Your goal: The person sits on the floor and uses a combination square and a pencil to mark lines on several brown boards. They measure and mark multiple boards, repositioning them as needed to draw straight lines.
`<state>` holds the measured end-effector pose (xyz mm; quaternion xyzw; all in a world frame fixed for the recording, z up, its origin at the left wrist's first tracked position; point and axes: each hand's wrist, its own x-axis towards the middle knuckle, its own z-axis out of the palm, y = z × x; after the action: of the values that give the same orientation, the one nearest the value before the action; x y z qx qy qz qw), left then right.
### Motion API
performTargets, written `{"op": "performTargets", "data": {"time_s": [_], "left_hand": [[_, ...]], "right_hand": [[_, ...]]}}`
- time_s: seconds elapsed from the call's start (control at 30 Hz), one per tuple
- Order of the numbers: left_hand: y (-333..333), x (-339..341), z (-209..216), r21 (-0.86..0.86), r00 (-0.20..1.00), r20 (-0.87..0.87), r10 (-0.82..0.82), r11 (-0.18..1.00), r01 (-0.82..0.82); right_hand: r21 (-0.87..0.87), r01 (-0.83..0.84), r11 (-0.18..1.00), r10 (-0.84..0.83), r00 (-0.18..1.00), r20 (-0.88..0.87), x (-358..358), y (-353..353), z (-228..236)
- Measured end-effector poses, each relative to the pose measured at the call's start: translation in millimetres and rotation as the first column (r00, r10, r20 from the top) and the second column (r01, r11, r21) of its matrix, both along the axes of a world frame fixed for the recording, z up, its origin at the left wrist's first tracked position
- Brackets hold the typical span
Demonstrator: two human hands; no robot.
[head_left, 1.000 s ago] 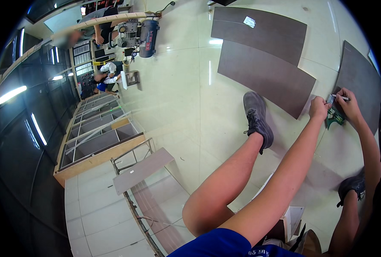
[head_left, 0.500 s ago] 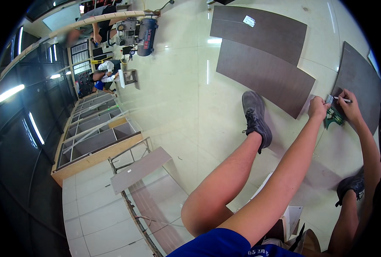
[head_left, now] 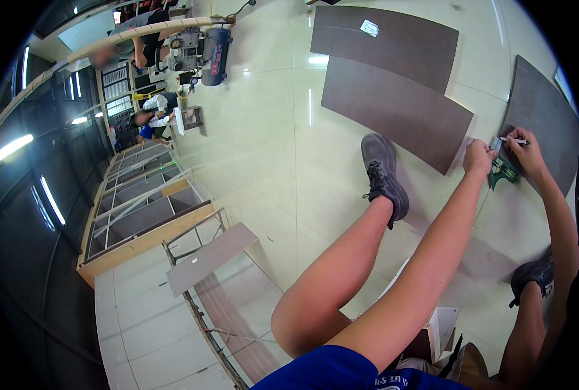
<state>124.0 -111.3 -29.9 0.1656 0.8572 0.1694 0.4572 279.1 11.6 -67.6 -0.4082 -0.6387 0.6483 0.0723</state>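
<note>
Left fingers curl inward while right fingers pinch

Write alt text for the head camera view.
A person's right hand holds a pen at the edge of a dark panel, where the left hand grips a green tool. Two more panels lie on the tiled floor.

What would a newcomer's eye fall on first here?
Probably the two large dark boards lying together on the pale floor, top centre. Next, at the right, the right hand holds a pen over a dark panel, and the left hand holds a green-and-metal square. Upper left, a dark-tanked compressor stands out.
</note>
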Motion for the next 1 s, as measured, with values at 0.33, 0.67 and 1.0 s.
{"op": "performTargets", "data": {"time_s": [0.33,0.67,1.0], "left_hand": [[-2,0,-5,0.024,1.000,-0.027,-0.003,1.000,0.004],[8,23,-13,0.075,0.999,-0.026,-0.028,0.997,0.030],[-1,-13,-9,-0.006,0.955,0.003,-0.296,0.955,0.297]], "right_hand": [[-0.030,0.025,0.999,-0.025,1.000,-0.009,-2,-2,-2],[0.014,0.032,0.999,-0.032,0.999,-0.009,20,7,15],[0.073,0.020,0.997,-0.028,0.994,0.106,-5,0,34]]}}
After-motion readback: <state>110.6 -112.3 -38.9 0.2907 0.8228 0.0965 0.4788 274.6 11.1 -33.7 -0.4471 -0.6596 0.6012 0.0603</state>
